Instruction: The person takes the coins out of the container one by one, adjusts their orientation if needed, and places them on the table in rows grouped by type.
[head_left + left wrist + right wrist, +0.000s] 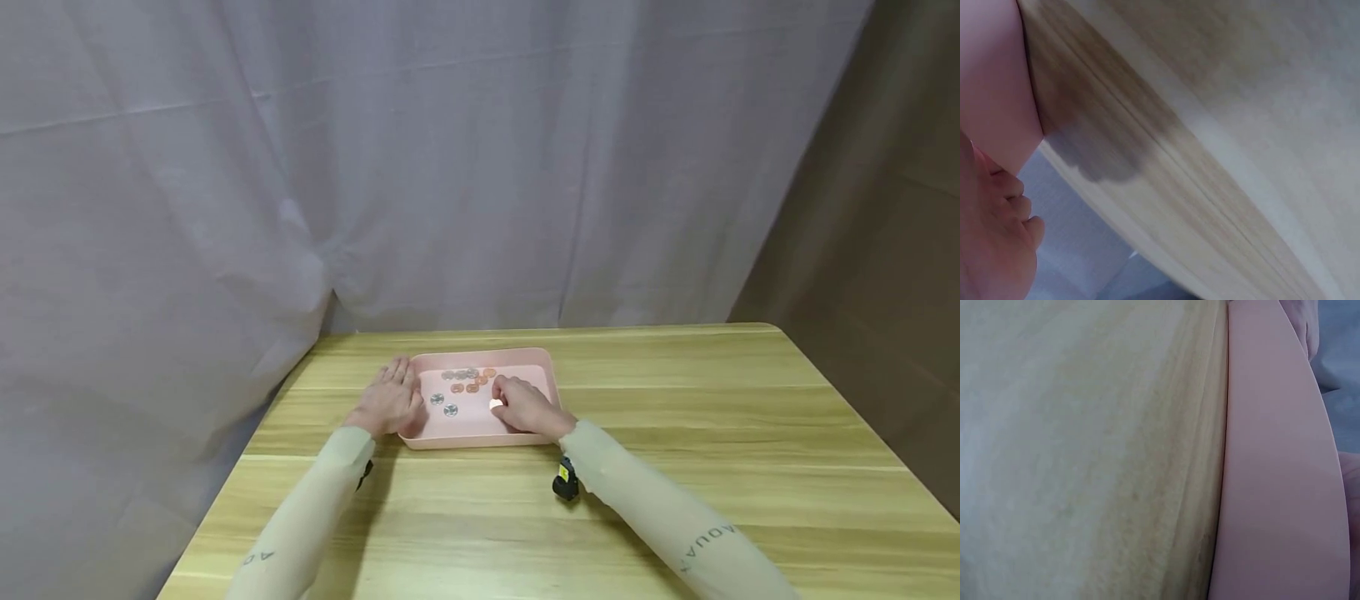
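Behind the wood-grained table [675, 467], a grey curtain [465, 167] is hung. Coins [450, 410] are scattered in the pink tray [465, 430], mostly toward its far side. The tray's left edge is touched by the left hand [386, 400], fingers straight; if pressed unevenly, the tray might be tipped or slid. Closely set coins could be knocked together by the curled right hand [528, 407]. Whether anything is pinched there cannot be told: only a bright patch is seen beside the thumb. Coins are shown in neither wrist view.
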Tool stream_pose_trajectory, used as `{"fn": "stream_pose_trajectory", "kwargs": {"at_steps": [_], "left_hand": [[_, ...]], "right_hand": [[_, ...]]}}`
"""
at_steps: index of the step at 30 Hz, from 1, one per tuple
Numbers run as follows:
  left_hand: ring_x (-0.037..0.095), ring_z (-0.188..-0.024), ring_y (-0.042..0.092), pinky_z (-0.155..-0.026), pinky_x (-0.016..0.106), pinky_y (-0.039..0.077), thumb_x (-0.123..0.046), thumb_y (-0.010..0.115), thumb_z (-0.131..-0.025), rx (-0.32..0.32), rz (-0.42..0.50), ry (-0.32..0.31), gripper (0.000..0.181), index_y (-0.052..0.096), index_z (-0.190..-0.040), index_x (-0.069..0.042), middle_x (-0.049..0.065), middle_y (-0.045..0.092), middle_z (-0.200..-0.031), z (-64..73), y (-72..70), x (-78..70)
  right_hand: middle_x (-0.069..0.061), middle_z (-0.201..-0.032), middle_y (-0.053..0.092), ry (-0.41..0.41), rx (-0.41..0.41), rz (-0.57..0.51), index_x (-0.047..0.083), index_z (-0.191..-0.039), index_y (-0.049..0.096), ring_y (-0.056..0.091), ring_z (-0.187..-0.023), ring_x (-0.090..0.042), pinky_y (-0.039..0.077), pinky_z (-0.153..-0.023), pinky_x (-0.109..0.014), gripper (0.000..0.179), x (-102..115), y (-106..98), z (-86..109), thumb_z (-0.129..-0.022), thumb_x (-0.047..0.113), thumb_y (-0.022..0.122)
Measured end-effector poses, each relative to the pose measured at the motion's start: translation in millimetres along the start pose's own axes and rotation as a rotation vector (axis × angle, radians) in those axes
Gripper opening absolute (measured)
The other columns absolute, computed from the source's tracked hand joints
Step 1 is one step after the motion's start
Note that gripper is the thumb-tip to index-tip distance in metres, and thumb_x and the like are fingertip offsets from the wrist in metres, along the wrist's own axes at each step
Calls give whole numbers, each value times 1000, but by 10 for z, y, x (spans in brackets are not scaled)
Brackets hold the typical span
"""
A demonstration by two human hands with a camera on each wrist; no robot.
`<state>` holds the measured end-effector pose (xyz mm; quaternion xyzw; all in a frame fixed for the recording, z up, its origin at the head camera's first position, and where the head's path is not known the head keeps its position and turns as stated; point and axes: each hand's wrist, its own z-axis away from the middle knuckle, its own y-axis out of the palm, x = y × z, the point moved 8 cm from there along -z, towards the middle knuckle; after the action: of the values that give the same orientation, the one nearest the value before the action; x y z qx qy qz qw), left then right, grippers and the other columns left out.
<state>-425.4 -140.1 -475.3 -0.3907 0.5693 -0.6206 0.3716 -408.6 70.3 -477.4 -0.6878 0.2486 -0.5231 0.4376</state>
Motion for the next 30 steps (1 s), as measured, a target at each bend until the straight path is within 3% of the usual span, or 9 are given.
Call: {"fn": "stream_pose_trajectory", "kwargs": {"at_steps": [9,14,20,30], "left_hand": [[36,-152,15,-125,49,16,-35,17,-105,9,45,5,63,17,-154,4,23,16,-162,6,-5,10],[36,-152,15,-125,49,16,-34,16,-105,-4,82,1,62,17,-154,4,23,16,-162,1,-20,8],[37,-152,15,-125,49,17,-34,17,-105,-14,67,-2,62,18,-154,5,24,17,-162,4,-21,5],[37,-152,16,-125,48,16,-33,18,-105,-20,39,6,61,18,-154,5,24,17,-162,-6,-30,-14]], "right_hand": [[6,-71,58,-8,-38,-87,15,-95,59,52,-64,-10,43,-61,-24,8,-29,-50,28,-90,11,65],[3,-73,63,-28,-143,-154,15,-91,62,55,-67,-10,47,-64,-25,8,-96,-255,18,-88,10,68],[-1,-88,65,-68,-213,-169,13,-90,64,59,-76,-11,51,-70,-26,4,-198,-504,62,-91,12,68],[-3,-81,65,-15,-269,-180,13,-96,66,56,-69,-14,47,-59,-25,5,-457,-821,225,-94,17,65]]}}
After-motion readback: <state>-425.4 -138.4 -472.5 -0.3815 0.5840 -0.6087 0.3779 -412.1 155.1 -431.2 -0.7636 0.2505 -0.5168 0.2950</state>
